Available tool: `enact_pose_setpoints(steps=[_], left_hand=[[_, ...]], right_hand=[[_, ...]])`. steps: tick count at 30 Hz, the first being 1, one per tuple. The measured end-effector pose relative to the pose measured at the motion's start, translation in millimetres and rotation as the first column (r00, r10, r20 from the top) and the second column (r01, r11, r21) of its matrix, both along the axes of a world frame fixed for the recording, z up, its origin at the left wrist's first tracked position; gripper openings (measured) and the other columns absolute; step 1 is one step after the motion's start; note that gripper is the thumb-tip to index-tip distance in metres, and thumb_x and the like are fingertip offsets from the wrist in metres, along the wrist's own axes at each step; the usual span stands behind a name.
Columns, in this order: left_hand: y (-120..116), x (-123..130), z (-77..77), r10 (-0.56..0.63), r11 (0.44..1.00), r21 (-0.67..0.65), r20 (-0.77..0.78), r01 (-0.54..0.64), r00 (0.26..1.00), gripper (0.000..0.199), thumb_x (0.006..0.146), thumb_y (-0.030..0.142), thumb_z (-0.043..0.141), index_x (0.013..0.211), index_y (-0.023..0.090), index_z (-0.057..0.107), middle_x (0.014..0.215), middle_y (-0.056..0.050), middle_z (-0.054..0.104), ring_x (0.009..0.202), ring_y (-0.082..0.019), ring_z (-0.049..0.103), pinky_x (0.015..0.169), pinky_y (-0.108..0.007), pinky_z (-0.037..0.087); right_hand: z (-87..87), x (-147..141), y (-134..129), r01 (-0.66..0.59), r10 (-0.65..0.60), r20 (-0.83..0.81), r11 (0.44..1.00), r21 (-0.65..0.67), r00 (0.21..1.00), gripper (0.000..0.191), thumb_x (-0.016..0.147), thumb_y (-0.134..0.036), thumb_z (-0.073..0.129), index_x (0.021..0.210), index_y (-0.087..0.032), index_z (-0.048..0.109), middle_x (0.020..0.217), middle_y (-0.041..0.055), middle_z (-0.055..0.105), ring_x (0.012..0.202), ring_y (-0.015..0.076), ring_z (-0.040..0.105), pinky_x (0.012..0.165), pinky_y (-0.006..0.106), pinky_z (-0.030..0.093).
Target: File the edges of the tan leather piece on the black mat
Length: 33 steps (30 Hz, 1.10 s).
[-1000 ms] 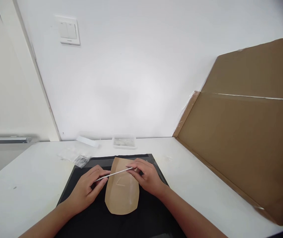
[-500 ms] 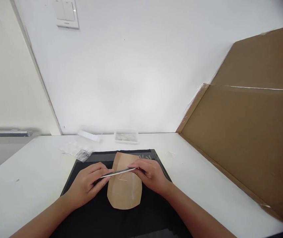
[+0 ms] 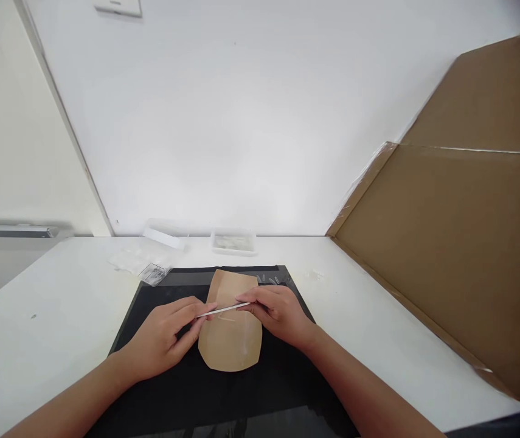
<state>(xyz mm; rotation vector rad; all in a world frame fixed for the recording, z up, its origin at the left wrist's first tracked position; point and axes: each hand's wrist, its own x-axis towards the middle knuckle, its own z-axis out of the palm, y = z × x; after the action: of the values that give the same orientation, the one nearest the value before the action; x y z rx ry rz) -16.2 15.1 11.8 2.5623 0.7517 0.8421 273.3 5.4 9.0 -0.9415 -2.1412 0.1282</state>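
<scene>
My left hand [image 3: 168,334] pinches the left end of a thin, flat white piece [image 3: 225,309], seen nearly edge-on. The piece's right end is between the thumb and fingers of my right hand [image 3: 280,313]. Both hands hold it above a brown paper sheet [image 3: 232,350] with cut corners and a faint light mark. The paper lies on a black mat [image 3: 187,398]. A few small clear pieces [image 3: 267,280] lie near the mat's top edge, behind my right hand.
A clear plastic box [image 3: 233,243] stands by the wall. Left of it are a white strip [image 3: 163,238] and crumpled clear bags [image 3: 143,258]. A large cardboard sheet [image 3: 460,243] leans along the right side of the white table [image 3: 36,340].
The view has tilted down slightly. The white piece has turned more edge-on, hiding its dark upper side. My left hand's fingers have slid a little to the right along it.
</scene>
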Motion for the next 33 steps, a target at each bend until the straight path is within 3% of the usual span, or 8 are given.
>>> enact_pose_setpoints(steps=[7,10,14,16,19,23,28,33], left_hand=[[1,-1,0.2,-0.062,0.998,0.004,0.068,0.061,0.996,0.04,0.101,0.02,0.053,0.137,0.029,0.065,0.108,-0.009,0.074,0.088,-0.018,0.071,0.076,-0.026,0.057],[1,-1,-2.9,-0.014,1.0,0.019,0.082,0.012,0.997,0.037,0.102,0.02,0.052,0.135,0.027,0.066,0.11,-0.009,0.075,0.092,-0.019,0.072,0.078,-0.027,0.057],[0,1,-10.2,0.073,0.997,0.033,0.092,-0.077,0.993,0.032,0.103,0.021,0.052,0.131,0.024,0.066,0.103,-0.006,0.076,0.083,-0.017,0.072,0.075,-0.025,0.057],[1,1,-12.6,0.111,0.993,0.027,0.108,-0.115,0.988,0.029,0.103,0.022,0.052,0.127,0.024,0.067,0.102,-0.005,0.077,0.076,-0.015,0.072,0.074,-0.025,0.057],[2,1,-12.6,0.178,0.984,-0.047,0.124,-0.173,0.976,0.026,0.103,0.027,0.053,0.123,0.025,0.068,0.099,-0.002,0.077,0.06,-0.011,0.068,0.066,-0.023,0.056],[0,4,-7.5,0.267,0.951,-0.203,0.16,-0.233,0.95,0.028,0.102,0.036,0.053,0.122,0.024,0.07,0.094,-0.001,0.078,0.049,-0.009,0.063,0.052,-0.02,0.052],[-12,13,-1.1,0.262,0.938,-0.275,0.169,-0.21,0.95,0.031,0.103,0.038,0.054,0.123,0.023,0.072,0.089,0.0,0.078,0.051,-0.009,0.064,0.056,-0.019,0.052],[-18,15,3.8,0.256,0.92,-0.341,0.145,-0.195,0.956,0.032,0.102,0.041,0.054,0.113,0.022,0.076,0.061,0.004,0.068,0.053,-0.01,0.061,0.056,-0.018,0.047]], right_hand=[[-4.8,1,1,-0.005,0.006,0.015,0.999,-0.036,1.0,0.014,0.098,-0.018,0.058,0.104,-0.024,0.07,0.091,0.003,0.077,0.081,0.0175,0.072,0.071,0.028,0.054],[-2.0,-1,0,0.004,-0.002,0.023,0.996,-0.085,1.0,0.005,0.097,-0.023,0.064,0.096,-0.023,0.069,0.084,0.0009,0.076,0.074,0.0162,0.07,0.065,0.026,0.049],[4.6,-2,-2,0.003,-0.001,0.008,0.972,-0.237,1.0,0.016,0.098,-0.025,0.066,0.082,-0.023,0.063,0.073,-0.0039,0.074,0.068,0.0134,0.068,0.064,0.024,0.047],[6.6,-1,-2,0.022,-0.025,-0.01,0.968,-0.251,1.0,0.019,0.099,-0.028,0.066,0.081,-0.023,0.061,0.071,-0.0043,0.073,0.067,0.013,0.068,0.063,0.024,0.047],[5.7,1,-1,0.079,-0.088,-0.045,0.98,-0.185,0.995,0.023,0.1,-0.037,0.064,0.081,-0.023,0.061,0.071,-0.0028,0.072,0.065,0.0134,0.067,0.062,0.025,0.047],[0.7,-5,-3,0.141,-0.153,-0.207,0.987,-0.075,0.966,0.025,0.101,-0.042,0.061,0.084,-0.024,0.06,0.07,-0.0016,0.071,0.063,0.0136,0.066,0.062,0.027,0.049],[-3.1,-26,-9,0.251,-0.231,-0.201,0.965,0.082,0.952,0.026,0.102,-0.041,0.061,0.083,-0.023,0.059,0.078,0.0009,0.074,0.067,0.0132,0.068,0.063,0.026,0.047],[-5.5,-34,-9,0.379,-0.347,-0.196,0.911,0.162,0.917,0.029,0.102,-0.039,0.06,0.078,-0.022,0.058,0.074,0.0002,0.073,0.063,0.0128,0.065,0.063,0.027,0.043]])
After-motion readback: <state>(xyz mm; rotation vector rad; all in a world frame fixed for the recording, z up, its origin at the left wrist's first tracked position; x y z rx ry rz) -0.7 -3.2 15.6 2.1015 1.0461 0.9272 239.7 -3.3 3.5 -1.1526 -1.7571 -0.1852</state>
